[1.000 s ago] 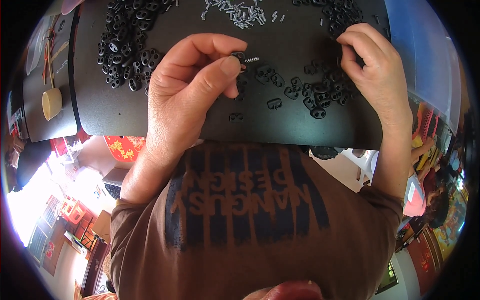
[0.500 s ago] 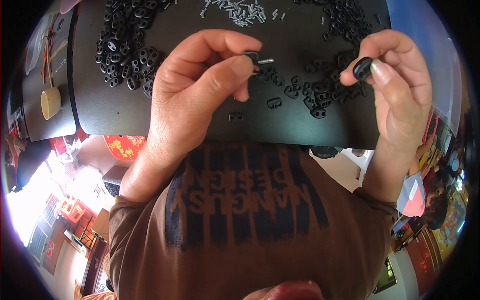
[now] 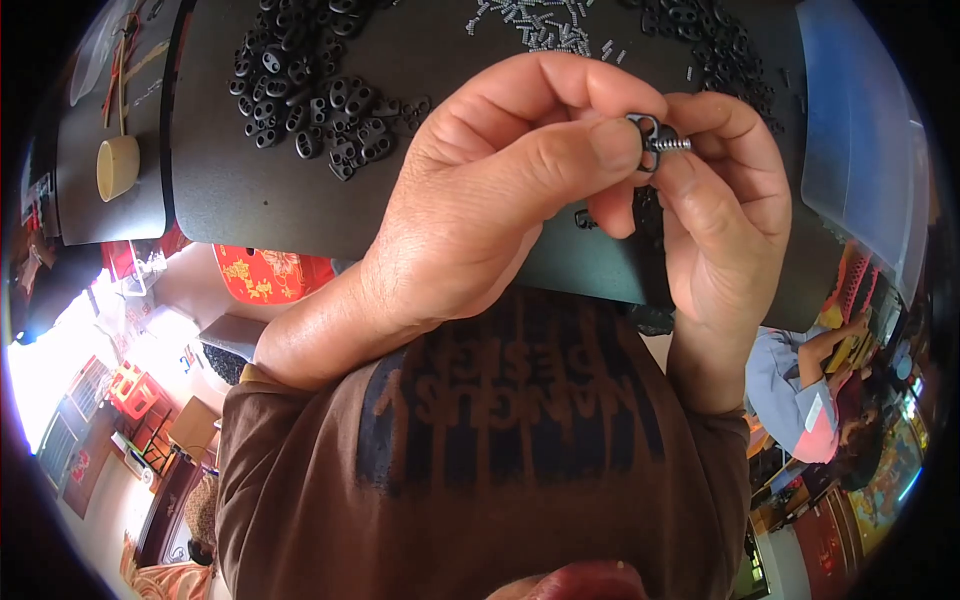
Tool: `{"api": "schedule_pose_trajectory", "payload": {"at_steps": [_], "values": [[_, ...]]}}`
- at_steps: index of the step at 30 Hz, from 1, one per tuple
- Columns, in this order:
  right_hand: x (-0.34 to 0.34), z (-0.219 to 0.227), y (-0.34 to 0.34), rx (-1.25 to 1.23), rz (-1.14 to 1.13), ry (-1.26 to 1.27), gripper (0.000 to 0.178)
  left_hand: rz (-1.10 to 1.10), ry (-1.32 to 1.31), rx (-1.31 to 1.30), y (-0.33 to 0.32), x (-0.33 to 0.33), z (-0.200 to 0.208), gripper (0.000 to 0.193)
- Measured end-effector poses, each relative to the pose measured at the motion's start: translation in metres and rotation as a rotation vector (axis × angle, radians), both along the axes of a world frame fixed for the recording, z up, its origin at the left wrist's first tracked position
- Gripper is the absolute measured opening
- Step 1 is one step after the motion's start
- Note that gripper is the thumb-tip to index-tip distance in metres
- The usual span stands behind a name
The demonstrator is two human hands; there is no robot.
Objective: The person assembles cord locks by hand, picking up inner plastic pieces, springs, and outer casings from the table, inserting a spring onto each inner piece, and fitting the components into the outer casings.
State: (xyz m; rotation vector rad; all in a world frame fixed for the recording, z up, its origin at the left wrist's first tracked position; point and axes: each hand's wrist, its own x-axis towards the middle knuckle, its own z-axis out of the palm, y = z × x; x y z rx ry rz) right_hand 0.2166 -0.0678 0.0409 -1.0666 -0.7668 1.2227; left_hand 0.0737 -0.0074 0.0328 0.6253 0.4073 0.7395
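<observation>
Above the table, my two hands meet at the right of centre. My left hand (image 3: pixel 500 185) pinches a small black two-holed cord lock insert (image 3: pixel 641 135) between thumb and fingers. A silver coil spring (image 3: pixel 673 144) sticks out of the insert sideways, toward my right hand. My right hand (image 3: pixel 735 185) is closed around a black cord lock shell, now mostly hidden by the fingers and the insert. Below my left fingers, a loose black piece (image 3: pixel 585 218) lies on the dark table (image 3: pixel 250 190).
Black two-holed cord lock shells (image 3: pixel 290 100) are heaped at the left. Loose silver springs (image 3: pixel 545 25) lie at the far middle, more black parts (image 3: pixel 725 55) at far right. A beige cup-shaped scoop (image 3: pixel 118 168) is further left, a bluish clear sheet (image 3: pixel 850 130) at the right. Another person (image 3: pixel 790 385) is beyond.
My hands have come together: the left moved right with the insert and spring, the right moved left with the black shell. The view has shifted slightly, and the shell is now mostly hidden.
</observation>
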Motion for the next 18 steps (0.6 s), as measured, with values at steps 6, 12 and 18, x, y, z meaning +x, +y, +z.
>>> {"api": "schedule_pose_trajectory", "payload": {"at_steps": [6, 12, 18], "values": [[-0.016, -0.012, 0.000, 0.053, -0.018, 0.123, 0.024, 0.041, -0.064, -0.029, 0.002, -0.006, -0.004, 0.021], [-0.033, -0.022, -0.003, 0.135, -0.113, 0.061, 0.024, 0.052, -0.081, -0.062, 0.001, -0.008, -0.005, 0.021], [-0.021, -0.013, 0.002, 0.035, -0.069, 0.177, 0.026, 0.055, 0.024, -0.007, 0.000, -0.013, -0.006, 0.019]]}}
